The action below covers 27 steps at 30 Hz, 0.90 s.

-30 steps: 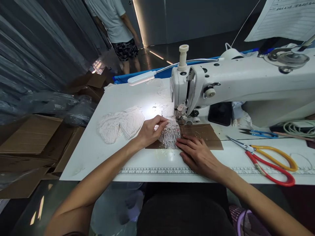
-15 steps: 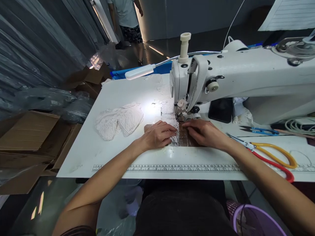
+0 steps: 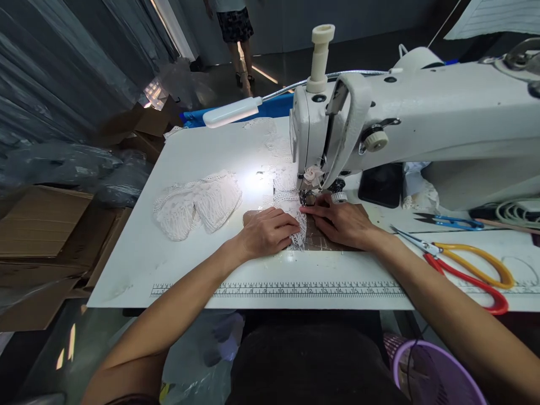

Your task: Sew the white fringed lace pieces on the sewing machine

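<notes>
I see my left hand (image 3: 270, 232) lying flat on the lace (image 3: 297, 236), gripping nothing, and my right hand (image 3: 343, 222) pressing it with curled fingers just beside the needle (image 3: 307, 197), so I judge a slip could catch a fingertip or skew the lace.

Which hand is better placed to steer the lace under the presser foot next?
Probably the right hand: its fingertips touch the lace right at the presser foot. The left hand lies flat farther back, pinning the lace down.
</notes>
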Tool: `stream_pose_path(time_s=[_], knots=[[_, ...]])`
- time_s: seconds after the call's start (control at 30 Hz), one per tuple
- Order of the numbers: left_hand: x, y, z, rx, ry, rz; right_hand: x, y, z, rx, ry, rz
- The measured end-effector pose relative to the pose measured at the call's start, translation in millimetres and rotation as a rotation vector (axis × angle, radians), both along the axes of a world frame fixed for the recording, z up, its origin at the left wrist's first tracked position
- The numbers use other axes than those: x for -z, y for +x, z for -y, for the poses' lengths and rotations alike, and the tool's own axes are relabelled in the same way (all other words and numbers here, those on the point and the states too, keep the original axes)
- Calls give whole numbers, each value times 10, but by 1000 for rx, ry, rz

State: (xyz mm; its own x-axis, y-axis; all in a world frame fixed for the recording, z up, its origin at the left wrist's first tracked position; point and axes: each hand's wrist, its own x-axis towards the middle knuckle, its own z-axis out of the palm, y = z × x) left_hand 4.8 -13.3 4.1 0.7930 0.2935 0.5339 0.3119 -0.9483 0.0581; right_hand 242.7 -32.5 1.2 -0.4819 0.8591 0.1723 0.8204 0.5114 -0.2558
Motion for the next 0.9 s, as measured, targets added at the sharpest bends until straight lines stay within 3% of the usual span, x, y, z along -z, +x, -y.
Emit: stream_pose_path(time_s=[0.3,0.5,0.7,0.9], knots=[[6,-1,7,1,14,-61,7,-25,34,20,6,-39],[-50,26,50,-1,44,-86,30,36,13,-77,68,-33],[-186,66,4,20,-58,-292,54,57,15,-72,91,34],[-130,40,21,-23,-127,-205,55,38,35,-77,89,27]])
